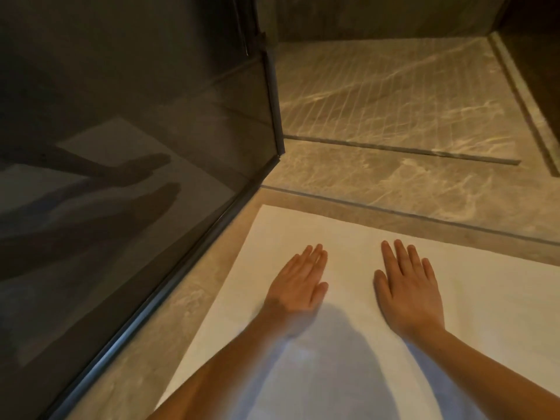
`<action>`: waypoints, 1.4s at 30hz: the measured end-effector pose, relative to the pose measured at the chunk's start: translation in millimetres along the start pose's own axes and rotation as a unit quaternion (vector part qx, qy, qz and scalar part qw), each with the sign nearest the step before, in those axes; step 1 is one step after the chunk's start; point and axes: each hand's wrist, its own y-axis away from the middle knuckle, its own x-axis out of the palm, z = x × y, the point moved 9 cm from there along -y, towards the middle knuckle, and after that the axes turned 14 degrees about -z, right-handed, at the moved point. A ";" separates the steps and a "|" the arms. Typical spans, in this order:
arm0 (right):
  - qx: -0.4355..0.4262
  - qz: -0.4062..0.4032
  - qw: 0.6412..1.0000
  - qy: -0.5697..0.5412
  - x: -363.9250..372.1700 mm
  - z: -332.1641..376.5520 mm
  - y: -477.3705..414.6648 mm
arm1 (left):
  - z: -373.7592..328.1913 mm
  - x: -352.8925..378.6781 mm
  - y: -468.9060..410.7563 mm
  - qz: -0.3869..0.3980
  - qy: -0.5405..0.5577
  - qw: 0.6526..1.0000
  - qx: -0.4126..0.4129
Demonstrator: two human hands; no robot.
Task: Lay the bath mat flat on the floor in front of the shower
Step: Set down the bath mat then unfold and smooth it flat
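Lying spread on the floor (188, 301), the mat (348, 237) is sitting just short of the shower sill (394, 207), its far edge running near and roughly parallel to that dark line, with a narrow band of bare tile showing between them. Its left edge is running alongside the glass panel (136, 147) and the panel's dark bottom rail (181, 268), with a strip of marble floor lying open between rail and mat; that strip is widening toward the near side. The mat's far left corner is sitting near the point where rail and sill are meeting. To the right, the mat is running out of view, so its right edge cannot be told. Beyond the sill, the shower floor (394, 95) is lying open, with a grooved pattern and a slot drain (409, 150) crossing it.

The left hand (298, 283) is resting palm down on the mat, fingers straight and close together, gripping nothing. The right hand (409, 286) is resting flat beside it, fingers slightly spread, also gripping nothing. The two hands are lying apart, with bare mat between them, both nearer the left side of what is visible.

The mat is looking white, smooth and flat, with no folds or raised corners in the visible part. A soft shadow is falling across its near portion between the forearms.
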 end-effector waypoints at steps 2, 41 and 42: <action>-0.002 0.001 1.000 -0.002 -0.2 -0.1 0.3 | 42.5 -11.2 5.8 0.005 -0.019 0.999 -0.038; -0.124 0.046 0.991 -0.017 -7.6 25.9 108.7 | 18.3 -42.0 108.1 0.028 -0.019 0.997 -0.071; -0.123 0.044 0.991 -0.018 -7.5 25.4 108.9 | 35.7 -48.1 113.3 0.025 -0.026 0.995 -0.090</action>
